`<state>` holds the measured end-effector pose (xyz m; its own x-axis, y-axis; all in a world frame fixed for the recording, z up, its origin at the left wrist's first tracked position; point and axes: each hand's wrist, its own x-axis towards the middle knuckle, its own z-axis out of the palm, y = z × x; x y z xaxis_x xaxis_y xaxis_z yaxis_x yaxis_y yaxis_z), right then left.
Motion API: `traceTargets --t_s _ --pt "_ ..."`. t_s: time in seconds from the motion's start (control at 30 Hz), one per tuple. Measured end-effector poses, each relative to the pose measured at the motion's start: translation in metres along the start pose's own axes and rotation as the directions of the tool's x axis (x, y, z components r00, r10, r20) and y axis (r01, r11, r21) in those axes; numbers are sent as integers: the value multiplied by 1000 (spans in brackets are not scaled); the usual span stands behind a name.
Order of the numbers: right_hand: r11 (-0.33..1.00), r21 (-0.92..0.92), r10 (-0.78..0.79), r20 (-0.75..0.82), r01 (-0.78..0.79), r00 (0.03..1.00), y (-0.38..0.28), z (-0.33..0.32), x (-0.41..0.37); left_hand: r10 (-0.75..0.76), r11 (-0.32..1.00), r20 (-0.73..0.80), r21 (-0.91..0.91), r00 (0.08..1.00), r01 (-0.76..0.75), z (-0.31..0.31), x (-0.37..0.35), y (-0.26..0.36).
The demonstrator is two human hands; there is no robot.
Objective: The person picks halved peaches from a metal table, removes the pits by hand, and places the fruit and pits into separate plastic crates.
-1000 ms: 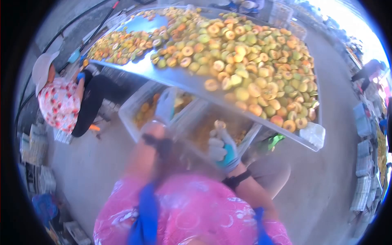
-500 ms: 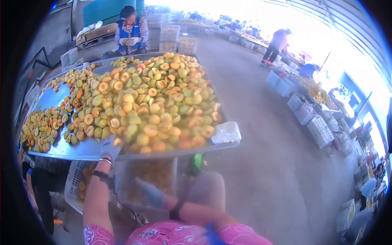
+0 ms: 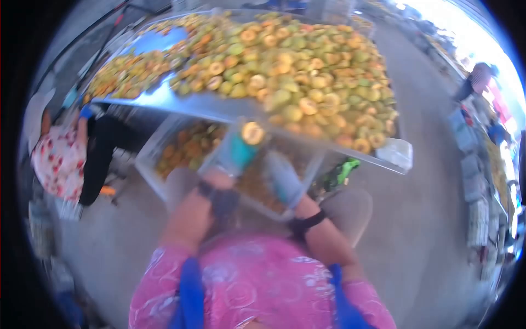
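Note:
My left hand (image 3: pixel 234 153), in a grey and teal glove, is closed round a peach half (image 3: pixel 252 133), its cut face turned up, just below the near edge of the metal table (image 3: pixel 208 108). My right hand (image 3: pixel 284 178), gloved too, is beside it over a plastic crate (image 3: pixel 159 189) that stands under the table edge and holds more fruit. Motion smears the right fingers, and I cannot make out anything in them. A large heap of halved peaches (image 3: pixel 307 82), yellow, green and orange, covers much of the table.
A white block (image 3: pixel 394 154) sits on the table's right corner. A green object (image 3: pixel 344 171) is below the edge. On the left sits a person (image 3: pixel 60 162) in a patterned top. Stacked crates (image 3: pixel 478 219) line the right side, with another person (image 3: pixel 478 79) there.
The view has tilted down and shifted left. My left hand has come off the table edge with the peach half, and my right hand has come up beside it over the crate.

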<state>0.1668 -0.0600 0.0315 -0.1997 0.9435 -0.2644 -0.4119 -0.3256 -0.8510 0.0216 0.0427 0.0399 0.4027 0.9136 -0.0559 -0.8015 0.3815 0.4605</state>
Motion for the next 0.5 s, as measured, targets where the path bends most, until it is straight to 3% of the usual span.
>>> traceTargets --t_s 0.03,0.17,0.23,0.27,0.37,0.5 --pt "983 -164 -96 -74 83 993 -15 10 -9 -76 997 4 -33 997 76 6 -5 0" --pt "993 -114 27 -61 -34 998 -43 26 -25 13 999 -48 41 999 -11 13 -16 -21" --pt "990 -144 -18 -73 7 997 -36 25 -21 311 913 -235 343 921 -221 15 -19 -38" --pt "986 -163 -52 -70 40 996 -34 26 -20 224 941 -131 287 966 -179 21 -32 -35" --pt "987 -152 -60 -62 50 996 -33 27 -20 158 976 -85 164 984 -142 36 -46 -40" --pt "986 -162 -44 -100 28 994 -37 29 -23 149 952 -42 275 988 -132 13 -35 -38"
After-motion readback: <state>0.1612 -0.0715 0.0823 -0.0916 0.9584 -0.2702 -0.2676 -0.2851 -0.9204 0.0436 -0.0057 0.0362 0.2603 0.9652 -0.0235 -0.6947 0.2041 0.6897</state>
